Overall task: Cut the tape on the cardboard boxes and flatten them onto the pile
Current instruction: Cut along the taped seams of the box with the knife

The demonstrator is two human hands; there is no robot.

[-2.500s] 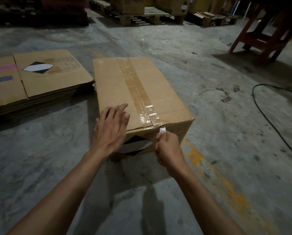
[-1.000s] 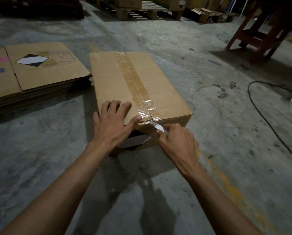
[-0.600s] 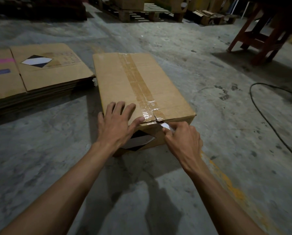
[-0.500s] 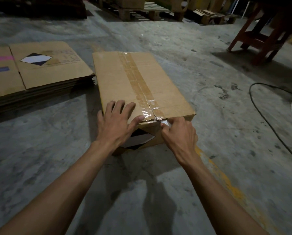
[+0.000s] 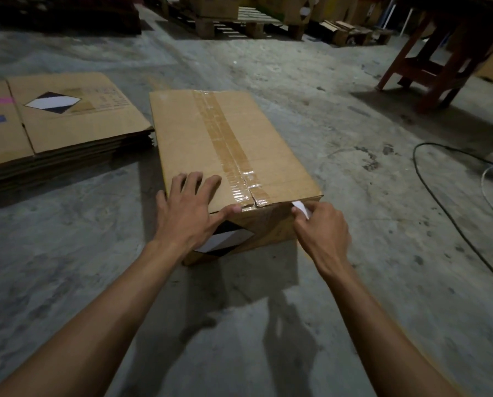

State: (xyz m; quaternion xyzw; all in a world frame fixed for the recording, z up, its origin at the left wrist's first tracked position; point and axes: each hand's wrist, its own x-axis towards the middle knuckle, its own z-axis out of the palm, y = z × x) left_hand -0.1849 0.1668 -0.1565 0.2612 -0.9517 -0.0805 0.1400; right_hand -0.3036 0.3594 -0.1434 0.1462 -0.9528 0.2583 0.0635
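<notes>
A closed cardboard box (image 5: 271,144) stands on the concrete floor, with a strip of brown tape (image 5: 219,133) running along its top seam. My left hand (image 5: 188,210) lies flat on the top near the front edge, fingers spread, thumb at the tape's near end. My right hand (image 5: 322,227) grips a small white blade (image 5: 301,208), its tip at the front top edge near the box's right corner. A pile of flattened boxes (image 5: 53,133) lies to the left, close to the box.
A black cable (image 5: 440,202) loops over the floor on the right. A red wooden stand (image 5: 428,67) is at the back right. Pallets with boxes (image 5: 239,21) line the far side. Bare concrete floor lies in front of me.
My right hand has slid the blade rightwards along the box's front top edge, from the tape at the middle to near the right corner. The left hand stays pressed on the top.
</notes>
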